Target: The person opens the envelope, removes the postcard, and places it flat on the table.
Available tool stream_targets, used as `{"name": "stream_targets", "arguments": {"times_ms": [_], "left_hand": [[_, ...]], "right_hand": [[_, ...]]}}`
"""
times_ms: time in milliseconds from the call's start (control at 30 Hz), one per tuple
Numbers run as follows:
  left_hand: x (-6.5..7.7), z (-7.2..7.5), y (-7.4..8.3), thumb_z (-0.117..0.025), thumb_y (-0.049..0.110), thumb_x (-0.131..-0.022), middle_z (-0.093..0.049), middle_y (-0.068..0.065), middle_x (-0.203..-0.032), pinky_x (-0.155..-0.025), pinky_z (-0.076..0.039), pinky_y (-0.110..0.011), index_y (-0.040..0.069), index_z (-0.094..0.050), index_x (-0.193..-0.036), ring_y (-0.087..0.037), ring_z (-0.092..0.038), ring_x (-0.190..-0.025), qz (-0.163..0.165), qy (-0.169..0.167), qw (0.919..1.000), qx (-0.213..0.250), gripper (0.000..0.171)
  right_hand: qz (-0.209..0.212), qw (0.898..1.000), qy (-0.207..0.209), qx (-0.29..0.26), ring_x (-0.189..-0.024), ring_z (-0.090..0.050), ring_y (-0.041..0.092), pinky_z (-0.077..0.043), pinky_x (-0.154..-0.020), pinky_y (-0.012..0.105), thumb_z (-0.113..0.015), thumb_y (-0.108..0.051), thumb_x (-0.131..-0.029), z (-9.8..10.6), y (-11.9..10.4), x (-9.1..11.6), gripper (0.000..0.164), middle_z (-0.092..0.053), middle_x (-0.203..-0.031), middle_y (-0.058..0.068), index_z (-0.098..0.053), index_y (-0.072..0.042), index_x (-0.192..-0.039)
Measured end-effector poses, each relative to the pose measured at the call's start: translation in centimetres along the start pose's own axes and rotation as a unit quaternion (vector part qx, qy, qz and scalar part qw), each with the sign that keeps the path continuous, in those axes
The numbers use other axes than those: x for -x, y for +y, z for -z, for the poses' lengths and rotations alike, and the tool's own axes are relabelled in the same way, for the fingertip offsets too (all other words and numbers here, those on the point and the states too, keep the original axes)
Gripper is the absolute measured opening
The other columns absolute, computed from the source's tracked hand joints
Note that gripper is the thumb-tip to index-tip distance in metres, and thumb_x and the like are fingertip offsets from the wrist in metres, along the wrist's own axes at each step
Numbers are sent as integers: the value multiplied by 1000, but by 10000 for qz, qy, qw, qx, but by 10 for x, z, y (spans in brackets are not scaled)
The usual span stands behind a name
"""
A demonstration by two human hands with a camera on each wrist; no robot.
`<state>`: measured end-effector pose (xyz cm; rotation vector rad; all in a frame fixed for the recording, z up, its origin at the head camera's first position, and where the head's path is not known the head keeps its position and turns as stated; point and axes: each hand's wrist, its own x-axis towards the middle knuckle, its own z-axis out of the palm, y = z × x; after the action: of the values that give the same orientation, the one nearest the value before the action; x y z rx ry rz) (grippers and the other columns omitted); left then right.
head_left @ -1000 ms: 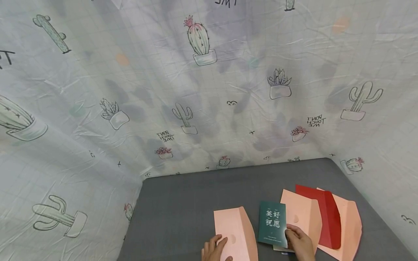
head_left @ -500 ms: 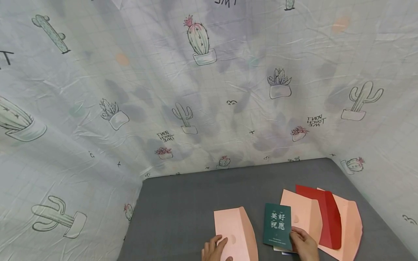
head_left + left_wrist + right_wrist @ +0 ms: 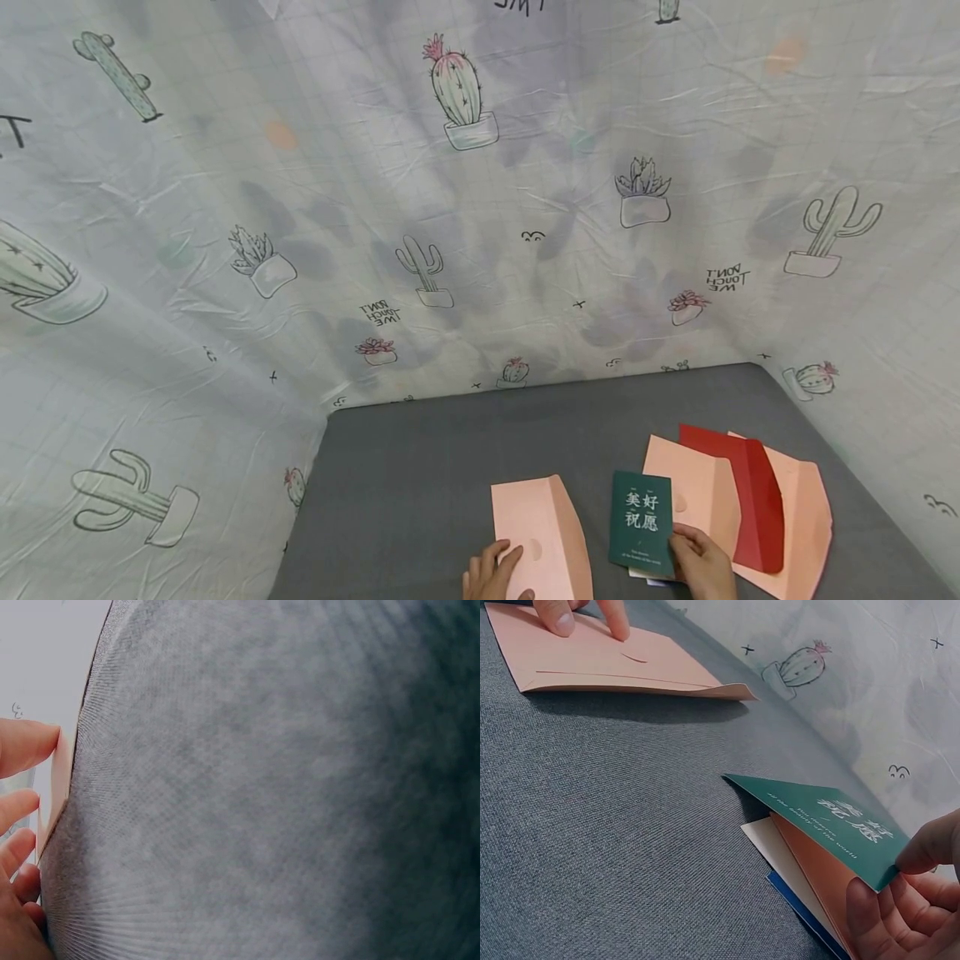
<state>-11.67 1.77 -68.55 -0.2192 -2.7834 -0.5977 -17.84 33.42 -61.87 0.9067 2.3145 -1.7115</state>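
My left hand [image 3: 491, 575] rests on a pale pink envelope [image 3: 532, 517], its flap edge towards the right. In the right wrist view, two left fingertips [image 3: 562, 626] press on the envelope's face; in the left wrist view, other fingers [image 3: 22, 844] lie by its edge. My right hand [image 3: 701, 560] pinches the right edge of a green greeting card [image 3: 642, 533] with white lettering between thumb and fingers. In the right wrist view, the green card tilts above a cream card [image 3: 761, 838], an orange-brown card [image 3: 810, 859] and a blue one [image 3: 795, 904], partly hidden under it.
At the right of the grey table [image 3: 420, 458] lie a pink envelope [image 3: 690, 475], a red envelope [image 3: 761, 500] and another pink envelope [image 3: 806, 508], overlapping. A cactus-printed cloth [image 3: 480, 208] rises around the table's back and sides.
My right hand has moved right and slightly towards me with the green card, shifting it closer over the nearest pink envelope on the right. My left hand and its envelope have stayed put.
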Motion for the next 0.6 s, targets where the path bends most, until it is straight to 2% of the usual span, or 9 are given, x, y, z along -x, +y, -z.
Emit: {"name": "stream_targets", "arguments": {"times_ms": [233,433,600], "left_hand": [[0,-4,-2,-67,52,-89,-55,8,-128,-66,-19,-19,32,-67,-126,2,-31,-88,-138,240,9995,-124,42],[1,-5,-3,-67,52,-90,-54,8,-129,-66,-20,-19,31,-67,-126,2,-31,-89,-114,185,9997,-103,42],[1,-3,-2,-67,52,-90,-55,7,-128,-66,-20,-20,31,-67,-127,1,-32,-89,-108,117,9998,-81,43]], "right_hand": [[56,9998,-151,96,-66,-64,15,-56,-59,33,-59,-22,-94,2,2,-1,49,-71,-79,6,-57,15,-125],[50,9995,-142,264,-67,-63,16,-56,-59,33,-59,-21,-93,2,2,-1,48,-72,-82,8,-57,14,-126],[97,9984,-145,532,-68,-60,18,-56,-59,32,-61,-17,-94,1,2,0,45,-72,-87,15,-57,14,-126]]}}
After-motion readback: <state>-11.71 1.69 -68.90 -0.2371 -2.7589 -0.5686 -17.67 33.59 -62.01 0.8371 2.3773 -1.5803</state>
